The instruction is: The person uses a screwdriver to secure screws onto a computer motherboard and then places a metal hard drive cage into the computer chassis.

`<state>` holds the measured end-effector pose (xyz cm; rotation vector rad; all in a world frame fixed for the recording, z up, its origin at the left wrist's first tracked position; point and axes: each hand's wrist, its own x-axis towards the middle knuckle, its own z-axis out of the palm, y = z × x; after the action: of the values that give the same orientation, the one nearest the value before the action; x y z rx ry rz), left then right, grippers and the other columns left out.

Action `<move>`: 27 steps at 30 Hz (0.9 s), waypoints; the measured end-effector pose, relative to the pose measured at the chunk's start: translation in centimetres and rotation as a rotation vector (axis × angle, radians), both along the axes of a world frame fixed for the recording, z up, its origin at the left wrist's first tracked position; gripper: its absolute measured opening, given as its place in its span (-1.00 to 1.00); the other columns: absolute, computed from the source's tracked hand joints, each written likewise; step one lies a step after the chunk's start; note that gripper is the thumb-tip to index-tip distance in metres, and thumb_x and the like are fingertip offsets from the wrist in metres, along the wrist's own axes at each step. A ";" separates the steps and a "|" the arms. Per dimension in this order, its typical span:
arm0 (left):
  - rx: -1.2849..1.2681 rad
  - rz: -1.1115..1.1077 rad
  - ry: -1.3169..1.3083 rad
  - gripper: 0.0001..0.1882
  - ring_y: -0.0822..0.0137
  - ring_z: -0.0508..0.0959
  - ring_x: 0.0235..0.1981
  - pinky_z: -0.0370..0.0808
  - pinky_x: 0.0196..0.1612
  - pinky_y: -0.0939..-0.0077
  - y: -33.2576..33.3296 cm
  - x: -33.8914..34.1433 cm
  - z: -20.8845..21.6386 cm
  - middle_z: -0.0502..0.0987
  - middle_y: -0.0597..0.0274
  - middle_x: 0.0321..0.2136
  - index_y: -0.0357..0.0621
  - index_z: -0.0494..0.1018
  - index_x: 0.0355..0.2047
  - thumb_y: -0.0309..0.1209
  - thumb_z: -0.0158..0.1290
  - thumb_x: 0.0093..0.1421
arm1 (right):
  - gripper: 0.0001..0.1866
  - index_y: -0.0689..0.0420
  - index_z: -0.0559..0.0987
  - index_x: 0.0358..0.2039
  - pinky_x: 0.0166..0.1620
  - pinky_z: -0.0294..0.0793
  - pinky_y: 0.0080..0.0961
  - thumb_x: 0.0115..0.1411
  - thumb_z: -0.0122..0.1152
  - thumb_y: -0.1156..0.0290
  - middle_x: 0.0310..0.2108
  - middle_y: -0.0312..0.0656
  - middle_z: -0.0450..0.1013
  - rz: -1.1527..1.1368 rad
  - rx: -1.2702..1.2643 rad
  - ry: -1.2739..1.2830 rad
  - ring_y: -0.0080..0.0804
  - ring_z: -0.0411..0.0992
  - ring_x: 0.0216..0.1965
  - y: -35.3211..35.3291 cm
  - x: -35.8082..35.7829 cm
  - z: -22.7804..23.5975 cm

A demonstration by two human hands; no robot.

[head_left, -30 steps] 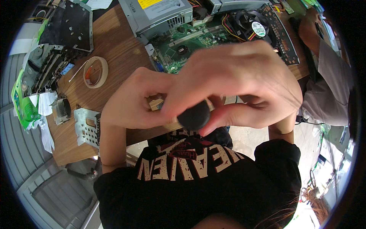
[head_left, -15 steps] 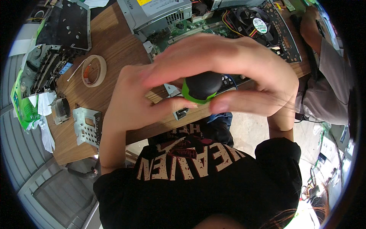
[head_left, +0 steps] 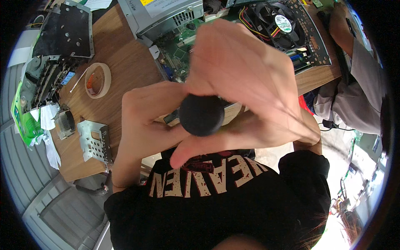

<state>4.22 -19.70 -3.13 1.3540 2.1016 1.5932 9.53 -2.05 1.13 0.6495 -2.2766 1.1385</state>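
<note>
My right hand (head_left: 250, 83) is curled round the handle of a screwdriver (head_left: 201, 115), seen end-on with its black round cap toward me. The right thumb reaches across the near side of the cap. My left hand (head_left: 146, 110) is closed beside the handle, its fingers and thumb meeting just below the cap. A small dark piece shows between the left fingers, but what they grip is mostly hidden. Behind the hands lies a green circuit board (head_left: 179, 54) under a grey metal drive box (head_left: 166, 16).
A black fan (head_left: 271, 25) sits on the board's right. To the left are a tape roll (head_left: 98, 80), a perforated metal bracket (head_left: 92, 139), a dark metal panel (head_left: 64, 31) and a green plastic bag (head_left: 29, 125). Another person's arm (head_left: 341, 29) is at the right.
The right hand has turned and shifted left, its thumb swinging across the cap. The screwdriver handle has moved left and slightly nearer; its green part is now mostly hidden.
</note>
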 end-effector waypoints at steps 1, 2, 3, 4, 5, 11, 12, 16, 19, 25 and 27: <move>-0.020 0.014 -0.069 -0.70 0.18 0.56 -0.49 0.48 -0.43 0.48 -0.1 0.4 -0.5 0.55 0.08 -0.47 -0.26 0.52 -0.44 -0.39 0.29 -0.22 | -0.54 0.24 0.55 -0.41 -0.30 0.37 -0.42 -0.27 0.47 0.20 -0.37 -0.13 0.43 0.144 -0.091 -0.005 -0.17 0.40 -0.34 0.2 -0.7 -0.4; 0.016 0.078 -0.345 -0.70 0.19 0.56 -0.49 0.48 -0.43 0.49 -0.1 1.5 0.3 0.55 0.08 -0.48 -0.27 0.52 -0.44 -0.40 0.28 -0.22 | -0.53 0.29 0.54 -0.36 -0.26 0.39 -0.39 -0.23 0.45 0.24 -0.31 -0.09 0.43 0.267 -0.174 0.021 -0.15 0.41 -0.31 0.4 -1.4 -0.4; 0.030 0.111 -0.479 -0.71 0.19 0.56 -0.49 0.47 -0.43 0.50 -0.3 1.7 1.3 0.55 0.09 -0.48 -0.27 0.52 -0.44 -0.41 0.28 -0.22 | -0.52 0.35 0.53 -0.31 -0.22 0.41 -0.37 -0.18 0.42 0.28 -0.26 -0.05 0.44 0.399 -0.254 0.038 -0.13 0.42 -0.27 0.6 -2.0 -0.5; 0.054 0.135 -0.624 -0.71 0.19 0.57 -0.49 0.47 -0.43 0.50 -0.3 1.6 1.4 0.55 0.09 -0.49 -0.27 0.52 -0.44 -0.42 0.27 -0.21 | -0.51 0.40 0.52 -0.26 -0.18 0.43 -0.34 -0.14 0.40 0.31 -0.20 -0.01 0.45 0.517 -0.322 0.040 -0.10 0.42 -0.23 1.0 -2.6 -1.3; -0.100 0.034 -0.509 -0.72 0.19 0.57 -0.47 0.47 -0.41 0.51 -0.6 0.3 2.5 0.54 0.10 -0.49 -0.27 0.52 -0.44 -0.44 0.26 -0.21 | -0.51 0.44 0.51 -0.22 -0.16 0.43 -0.32 -0.10 0.36 0.33 -0.16 0.02 0.44 0.674 -0.315 -0.055 -0.12 0.44 -0.22 1.9 -2.5 -1.8; -0.164 -0.137 0.008 -0.69 0.10 0.55 -0.44 0.47 -0.37 0.40 -1.5 -1.7 0.7 0.54 0.09 -0.45 -0.25 0.50 -0.37 -0.42 0.21 -0.19 | -0.66 0.41 0.52 -0.21 -0.12 0.41 -0.26 -0.03 0.22 0.54 -0.20 0.05 0.47 0.747 -0.333 -0.136 -0.21 0.50 -0.31 1.4 -1.3 -1.3; -0.173 -0.150 0.048 -0.69 0.09 0.55 -0.44 0.47 -0.36 0.38 -1.5 -1.9 0.3 0.53 0.09 -0.45 -0.24 0.50 -0.36 -0.42 0.20 -0.19 | -0.68 0.38 0.53 -0.21 -0.16 0.42 -0.26 -0.04 0.22 0.56 -0.22 0.02 0.48 0.715 -0.330 -0.108 -0.23 0.49 -0.34 1.1 -1.1 -1.3; -0.159 -0.147 0.140 -0.66 0.03 0.54 -0.42 0.47 -0.33 0.31 -1.1 -2.3 0.0 0.53 0.09 -0.42 -0.22 0.49 -0.32 -0.41 0.17 -0.17 | -0.58 0.29 0.52 -0.25 -0.36 0.35 -0.37 -0.19 0.36 0.46 -0.38 -0.15 0.45 0.295 -0.288 0.011 -0.26 0.39 -0.42 -0.1 -0.8 -0.9; -0.112 -0.075 0.092 -0.65 0.06 0.55 -0.42 0.47 -0.37 0.37 -0.4 -1.6 0.2 0.53 0.09 -0.43 -0.22 0.50 -0.30 -0.39 0.19 -0.17 | -0.51 0.29 0.52 -0.25 -0.39 0.30 -0.47 -0.26 0.45 0.42 -0.43 -0.19 0.41 0.085 -0.167 0.001 -0.33 0.34 -0.45 0.4 -0.2 -0.9; -0.018 0.132 0.121 -0.65 0.23 0.56 -0.49 0.46 -0.43 0.48 1.1 0.5 1.0 0.56 0.17 -0.48 -0.21 0.53 -0.37 -0.39 0.29 -0.23 | -0.46 0.30 0.50 -0.22 -0.39 0.34 -0.55 -0.26 0.51 0.40 -0.42 -0.15 0.40 0.017 -0.010 0.080 -0.36 0.36 -0.43 2.1 0.8 -0.9; -0.053 0.169 0.108 -0.67 0.28 0.56 -0.53 0.45 -0.46 0.52 0.6 0.5 0.9 0.56 0.18 -0.48 -0.21 0.54 -0.40 -0.39 0.31 -0.24 | -0.48 0.32 0.50 -0.23 -0.39 0.37 -0.55 -0.23 0.50 0.42 -0.40 -0.11 0.42 0.063 -0.048 0.069 -0.35 0.39 -0.40 2.5 0.4 -1.0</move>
<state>4.76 -19.12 -2.21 1.3038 2.3616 1.5443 9.97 0.40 0.10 0.7350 -2.1786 1.1778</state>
